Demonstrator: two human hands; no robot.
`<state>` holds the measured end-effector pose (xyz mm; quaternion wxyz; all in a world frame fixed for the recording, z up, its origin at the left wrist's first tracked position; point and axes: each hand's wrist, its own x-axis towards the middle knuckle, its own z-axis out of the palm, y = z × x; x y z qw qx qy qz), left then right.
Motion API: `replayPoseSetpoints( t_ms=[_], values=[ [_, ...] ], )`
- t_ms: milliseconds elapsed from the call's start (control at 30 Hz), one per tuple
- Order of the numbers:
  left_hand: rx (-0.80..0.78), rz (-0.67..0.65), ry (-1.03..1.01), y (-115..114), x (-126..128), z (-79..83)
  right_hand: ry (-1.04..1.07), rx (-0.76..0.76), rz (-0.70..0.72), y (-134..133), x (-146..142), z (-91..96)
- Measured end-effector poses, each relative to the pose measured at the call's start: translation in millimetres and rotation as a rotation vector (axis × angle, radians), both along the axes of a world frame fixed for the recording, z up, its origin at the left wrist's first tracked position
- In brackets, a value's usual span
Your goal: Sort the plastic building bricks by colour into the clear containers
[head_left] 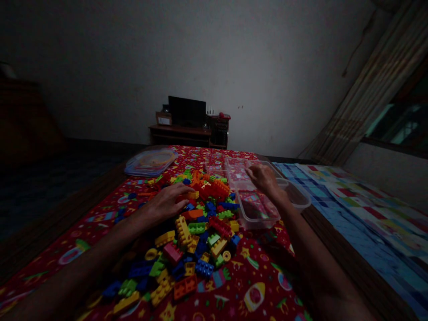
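**Q:** Where are your hands?

**A:** My left hand (167, 203) lies palm down on a heap of bright plastic bricks (197, 232). Its fingers are stretched flat and are not closed on any brick. My right hand (263, 177) is over the far end of a clear tub (249, 221), fingers bent downward. The room is dim, so I cannot tell whether it pinches anything.

**Q:** Where is everything else?

**A:** The bricks are spread on a red patterned cloth (254, 276). The tub sits at the heap's right edge, and a second clear tub (299, 198) is just beyond it. A clear lid (150, 161) lies at the far left. A dark screen (187, 111) stands against the back wall.
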<state>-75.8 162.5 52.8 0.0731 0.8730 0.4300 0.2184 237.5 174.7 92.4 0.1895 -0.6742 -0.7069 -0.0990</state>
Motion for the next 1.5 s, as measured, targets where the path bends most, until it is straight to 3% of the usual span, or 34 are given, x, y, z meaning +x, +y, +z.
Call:
replayPoseSetpoints(
  t_ms=[100, 267, 467, 633, 800, 933, 1067, 1167, 1267, 1400, 1500],
  values=[
    [0.021, 0.039, -0.012, 0.5, 0.3, 1.6, 0.013, -0.076, 0.274, -15.9, -48.4, -13.8],
    [0.076, 0.053, -0.044, 1.8, -0.3, 3.3, -0.131, -0.125, 0.342, -26.9, -91.9, -39.2],
    [0.144, -0.019, -0.135, 9.8, -1.4, -4.7, -0.006, -0.042, 0.403, -25.2, -80.6, -31.7],
    [0.039, -0.009, -0.119, 29.5, 9.5, -11.9, 0.213, -0.035, 0.42, -21.5, -73.7, -17.6],
    [-0.059, 0.058, -0.093, 34.4, 23.4, -1.2, 0.308, -0.065, 0.456, -13.1, -73.4, -24.0],
    [-0.061, 0.102, -0.362, 26.9, 25.2, 10.1, 0.36, -0.056, 0.455, -8.5, -71.4, -29.6],
    [-0.122, 0.117, -0.575, 23.6, 26.8, 11.5, 0.608, -0.214, 0.528, -7.2, -75.1, -31.4],
    [-0.167, 0.11, -0.65, 23.5, 29.9, 7.3, 0.91, -0.389, 0.575, -8.9, -79.7, -31.0],
    [-0.171, 0.109, -0.682, 22.6, 31.6, 3.7, 1.087, -0.459, 0.631, -12.2, -81.9, -29.5],
    [-0.147, 0.077, -0.651, 18.1, 33.6, 3.5, 1.086, -0.462, 0.656, -11.2, -82.4, -33.0],
    [-0.103, 0.097, -0.568, 11.8, 37.5, 7.5, 0.961, -0.401, 0.588, -6.9, -82.7, -38.6]
  ],
)
